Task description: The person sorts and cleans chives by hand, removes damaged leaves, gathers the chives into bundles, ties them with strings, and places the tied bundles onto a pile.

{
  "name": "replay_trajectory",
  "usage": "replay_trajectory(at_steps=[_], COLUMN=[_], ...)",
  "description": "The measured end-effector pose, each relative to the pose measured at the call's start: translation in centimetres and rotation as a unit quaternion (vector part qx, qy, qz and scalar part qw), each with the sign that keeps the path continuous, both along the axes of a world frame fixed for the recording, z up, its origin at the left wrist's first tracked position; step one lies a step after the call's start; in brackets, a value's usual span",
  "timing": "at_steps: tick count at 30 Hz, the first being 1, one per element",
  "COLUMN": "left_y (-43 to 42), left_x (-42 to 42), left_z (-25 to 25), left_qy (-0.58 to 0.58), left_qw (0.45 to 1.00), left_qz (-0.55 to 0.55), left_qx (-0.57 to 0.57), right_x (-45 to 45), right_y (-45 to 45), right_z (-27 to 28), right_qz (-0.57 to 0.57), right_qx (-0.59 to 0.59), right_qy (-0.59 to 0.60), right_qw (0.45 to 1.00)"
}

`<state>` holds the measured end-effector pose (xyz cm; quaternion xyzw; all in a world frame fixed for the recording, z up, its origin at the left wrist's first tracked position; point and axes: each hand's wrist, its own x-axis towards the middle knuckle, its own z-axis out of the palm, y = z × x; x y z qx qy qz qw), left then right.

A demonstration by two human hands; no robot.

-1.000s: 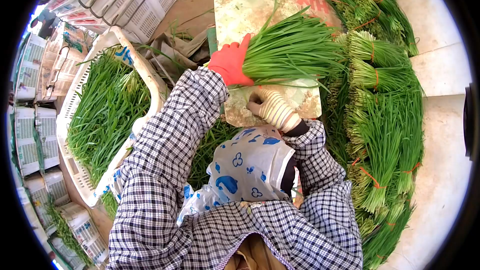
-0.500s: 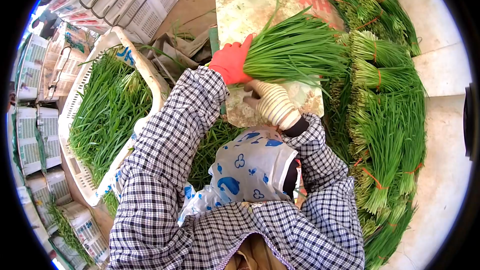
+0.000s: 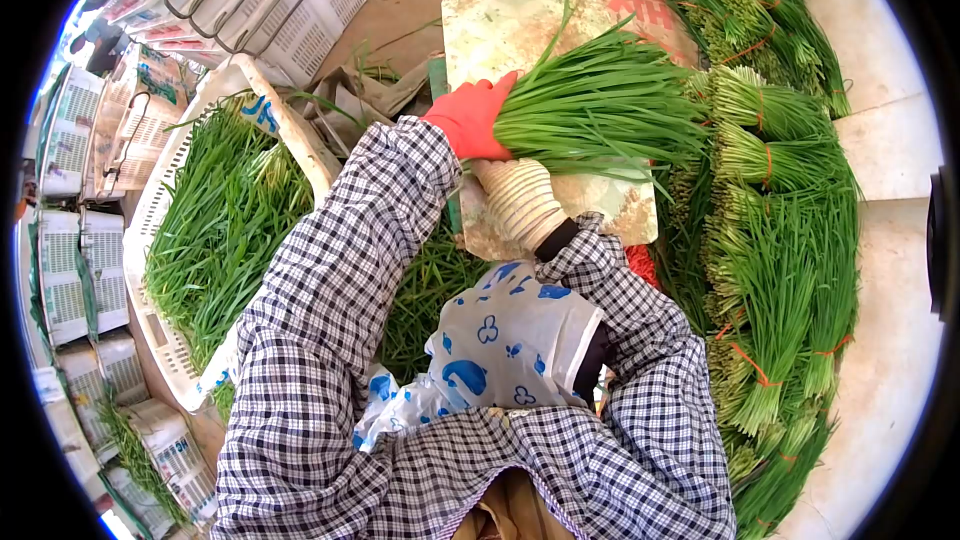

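"Where does the loose bunch of long, thin green leaves lie, and why that way?"

"Across the pale, stained, squarish board, its fanned tips pointing right; the flat surface probably carries its weight, while a hold at the narrow end seems to keep the leaves gathered."

"And the 2 hands?"

"The left hand, in a red glove, is mostly closed around that narrow end, pressing it down by the look of it; the right hand, in a cream striped glove, is just below, close against the red glove; its fingertips are hidden, so I cannot tell how far open it is, or whether it grips anything."

"What flanks them?"

"Green bundles tied with orange bands are piled on the right; a white slotted plastic crate of loose greens sits on the left; both seem placed within easy reach."
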<state>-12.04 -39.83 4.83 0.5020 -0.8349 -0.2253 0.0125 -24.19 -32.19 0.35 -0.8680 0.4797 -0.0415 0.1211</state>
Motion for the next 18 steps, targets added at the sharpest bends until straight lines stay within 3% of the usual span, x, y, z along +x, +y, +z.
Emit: replay_trajectory(at_steps=[9,12,14,15,17,18], left_y=[0.3,0.1,-0.3,-0.2,0.4,2.2], left_x=[-0.1,0.2,1.3,1.8,2.9,2.9], left_z=[-1.1,-0.4,-0.8,-0.7,-0.7,1.8], left_qy=[0.009,0.001,0.109,0.109,0.157,0.209], left_qw=[0.998,0.999,0.994,0.994,0.980,0.972], left_qz=[0.012,0.031,-0.023,-0.023,-0.053,-0.001], left_qx=[-0.057,0.015,0.025,0.024,-0.110,-0.104], right_x=[-2.0,-2.5,-3.0,-3.4,-4.1,-4.2], right_y=[0.7,0.7,0.8,0.7,0.2,-0.3], right_z=[-1.6,-1.4,-0.9,-0.9,-1.3,-1.5], right_qz=[0.010,0.015,0.025,0.025,0.007,-0.035], right_qx=[-0.078,-0.083,-0.092,-0.093,0.006,0.077], right_qy=[-0.010,-0.025,-0.061,-0.061,-0.289,-0.345], right_qw=[0.997,0.996,0.994,0.993,0.957,0.935])
